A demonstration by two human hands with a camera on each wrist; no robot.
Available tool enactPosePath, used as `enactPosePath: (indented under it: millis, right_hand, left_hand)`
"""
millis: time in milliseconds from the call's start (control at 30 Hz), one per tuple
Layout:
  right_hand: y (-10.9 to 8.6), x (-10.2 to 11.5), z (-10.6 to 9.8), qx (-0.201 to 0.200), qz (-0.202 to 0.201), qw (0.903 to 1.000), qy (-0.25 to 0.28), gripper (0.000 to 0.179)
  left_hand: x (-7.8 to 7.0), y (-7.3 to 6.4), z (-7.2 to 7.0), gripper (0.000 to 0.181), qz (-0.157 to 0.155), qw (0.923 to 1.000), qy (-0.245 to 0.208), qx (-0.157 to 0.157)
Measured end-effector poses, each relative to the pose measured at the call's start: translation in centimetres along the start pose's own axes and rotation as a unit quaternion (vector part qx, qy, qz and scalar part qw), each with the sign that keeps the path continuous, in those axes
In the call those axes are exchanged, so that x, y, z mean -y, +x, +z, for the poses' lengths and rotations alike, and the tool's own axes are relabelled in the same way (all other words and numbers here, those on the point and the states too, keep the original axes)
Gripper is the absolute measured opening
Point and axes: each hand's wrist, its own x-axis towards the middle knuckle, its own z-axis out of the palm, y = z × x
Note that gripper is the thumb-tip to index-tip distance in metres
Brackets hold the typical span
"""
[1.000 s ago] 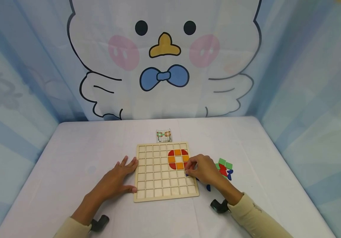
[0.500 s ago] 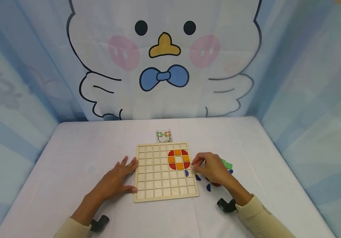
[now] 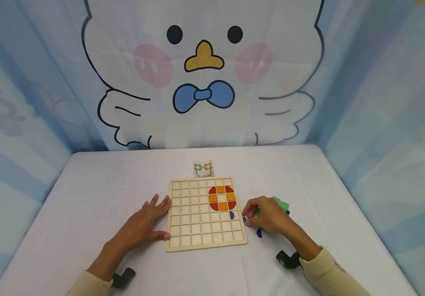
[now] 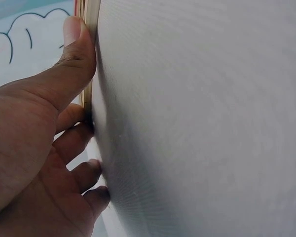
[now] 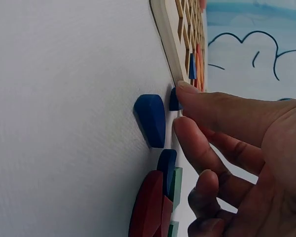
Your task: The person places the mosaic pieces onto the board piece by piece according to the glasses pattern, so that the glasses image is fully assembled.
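"Blue-and-white backdrop (image 3: 205, 131) at twelve o'clock, cartoon-printed, and a white tablecloth (image 3: 123, 176) before it."

"What's on the cloth?"

"A wooden grid board (image 3: 193, 222), our clock face. Toward four, the right sleeve (image 3: 330, 271) bears a dark marking too small to read."

"And the hands?"

"The left hand (image 3: 147, 222) spreads wide at nine, thumb and fingertips against the board's edge. The right hand (image 3: 269, 216), at three, is bent, with a narrow gap between thumb and forefinger."

"Anything printed nearer?"

"After the red-and-orange ring (image 3: 223, 206), between one and two on the board, a card (image 3: 203, 169) at twelve shows a coloured grid pattern; finer detail is unreadable."

"Smallest?"

"Green squares (image 3: 284, 205) past the right hand, a blue half-round (image 3: 232, 215) on the board at three, and a blue piece (image 5: 174, 101) by the right fingertips; whether they touch, I can't tell."
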Motion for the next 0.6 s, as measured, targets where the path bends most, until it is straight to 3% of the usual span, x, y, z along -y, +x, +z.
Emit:
enactPosePath:
  millis: [267, 433, 600]
  right_hand:
    - [0.09, -0.18, -0.01, 0.007, -0.014, 0.9999, 0.004, 0.025]
    - [-0.05, -0.35, -0.23, 0.015, -0.029, 0.9992, 0.023, 0.018]
    - [-0.32, -0.26, -0.54, -0.003, -0.034, 0.9990, 0.030, 0.016]
  left_hand:
    - [0.07, 0.03, 0.07, 0.108, 0.001, 1.0000, 0.002, 0.001]
    - [0.10, 0.06, 0.10, 0.108, 0.001, 1.0000, 0.002, -0.001]
    - [0.10, 0.04, 0.07, 0.108, 0.002, 1.0000, 0.002, -0.002]
